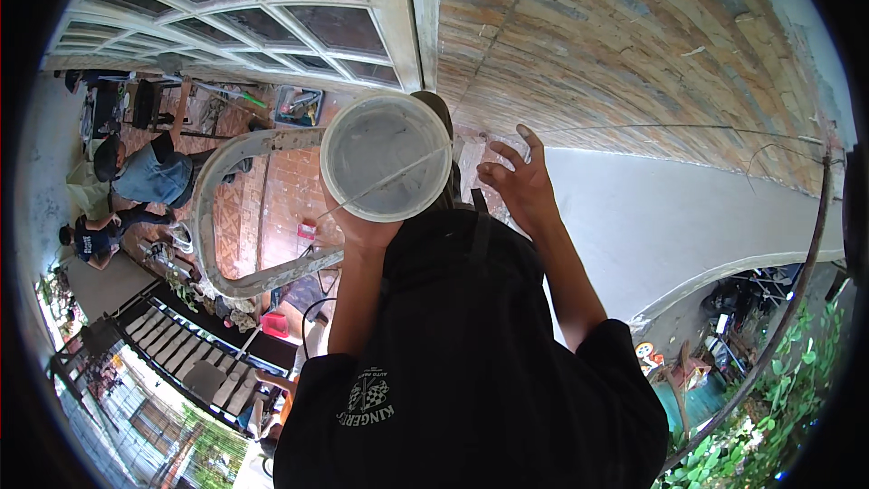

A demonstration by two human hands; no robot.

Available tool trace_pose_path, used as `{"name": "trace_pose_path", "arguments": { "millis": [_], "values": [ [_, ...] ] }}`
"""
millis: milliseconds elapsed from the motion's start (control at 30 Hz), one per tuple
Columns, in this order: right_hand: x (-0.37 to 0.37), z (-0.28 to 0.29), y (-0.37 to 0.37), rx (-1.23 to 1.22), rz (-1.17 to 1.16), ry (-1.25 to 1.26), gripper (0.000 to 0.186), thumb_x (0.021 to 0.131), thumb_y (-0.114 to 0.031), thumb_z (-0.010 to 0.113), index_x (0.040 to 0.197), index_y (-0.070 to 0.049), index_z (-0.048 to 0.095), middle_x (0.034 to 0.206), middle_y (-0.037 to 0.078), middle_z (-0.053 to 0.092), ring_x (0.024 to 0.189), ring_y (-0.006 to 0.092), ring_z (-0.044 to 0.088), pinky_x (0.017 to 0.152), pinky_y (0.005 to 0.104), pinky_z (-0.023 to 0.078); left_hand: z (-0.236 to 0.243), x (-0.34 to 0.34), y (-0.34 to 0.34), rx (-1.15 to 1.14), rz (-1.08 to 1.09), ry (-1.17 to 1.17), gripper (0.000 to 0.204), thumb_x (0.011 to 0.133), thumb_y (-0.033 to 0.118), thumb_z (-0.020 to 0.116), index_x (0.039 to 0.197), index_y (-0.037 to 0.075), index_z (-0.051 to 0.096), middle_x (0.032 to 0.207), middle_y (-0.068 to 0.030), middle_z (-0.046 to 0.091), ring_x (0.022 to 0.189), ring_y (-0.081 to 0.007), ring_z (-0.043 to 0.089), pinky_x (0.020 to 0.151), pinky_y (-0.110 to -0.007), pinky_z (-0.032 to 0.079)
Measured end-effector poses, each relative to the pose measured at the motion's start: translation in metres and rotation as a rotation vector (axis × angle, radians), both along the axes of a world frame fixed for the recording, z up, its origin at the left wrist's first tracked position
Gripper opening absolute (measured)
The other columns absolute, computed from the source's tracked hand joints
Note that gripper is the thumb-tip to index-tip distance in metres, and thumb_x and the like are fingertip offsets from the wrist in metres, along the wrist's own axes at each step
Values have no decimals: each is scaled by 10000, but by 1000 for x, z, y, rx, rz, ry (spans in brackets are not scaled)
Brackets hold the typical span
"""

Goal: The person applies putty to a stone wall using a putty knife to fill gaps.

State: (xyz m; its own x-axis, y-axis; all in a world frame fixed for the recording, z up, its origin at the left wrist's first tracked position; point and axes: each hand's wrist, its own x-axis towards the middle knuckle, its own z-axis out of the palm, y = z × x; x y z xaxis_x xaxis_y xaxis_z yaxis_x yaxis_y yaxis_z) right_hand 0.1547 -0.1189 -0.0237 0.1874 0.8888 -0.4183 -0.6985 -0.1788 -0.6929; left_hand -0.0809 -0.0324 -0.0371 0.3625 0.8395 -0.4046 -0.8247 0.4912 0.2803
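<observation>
My left hand (367, 232) is closed under and against the near side of a round, translucent plastic tub (339, 183), raised in front of me. Its inside looks greyish, and a thin pale strand or stick (398, 177) runs across its top and past the left rim. What the left fingers do beneath the tub is hidden. To the right of the tub, my right hand (522, 177) is raised in front of the stone-clad wall (625, 45). Its fingers are apart and partly bent, with nothing visible between them.
A worn, bent frame (206, 217) curves out left of the tub. Two people (149, 179) are on the tiled floor (294, 177) farther left. A white-framed window (362, 0) stands at upper left. A smooth white surface (670, 217) and leafy plants (751, 417) lie to the right.
</observation>
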Motion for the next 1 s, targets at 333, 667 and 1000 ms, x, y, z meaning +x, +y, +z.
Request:
{"name": "trace_pose_path", "arguments": {
  "millis": [333, 667, 1000],
  "values": [
    [16, 83, 21, 482, -316, -274, 674, 961, -66, 599, 1472, -172, 172, 1373, 244, 474, 1195, 405, 583, 987, 422, 484, -18, 4, 13, 233, -101, 95, 824, 882, 612, 573, 1505, 137, 318, 1515, -189, 347, 1357, -480, 354, 939, -615, 488],
    [136, 182, 35, 598, -1103, -1496, 501, 1053, -145, 360, 1444, -19, 72, 1471, 315, 315, 1382, 440, 367, 1140, 510, 281, 8, 30, 23, 236, -243, -78, 822, 840, 616, 620, 1472, 149, 376, 1453, -169, 440, 1326, -433, 406, 885, -551, 496],
    [135, 175, 94, 143, -1232, -2000, 843, 1047, -399, 344, 1473, 60, -221, 1561, 345, 88, 1398, 456, 334, 1127, 498, 312, 21, 65, 36, 217, -398, -239, 757, 857, 605, 570, 1441, 152, 410, 1409, -150, 471, 1301, -394, 404, 857, -502, 498]
  ]
}}
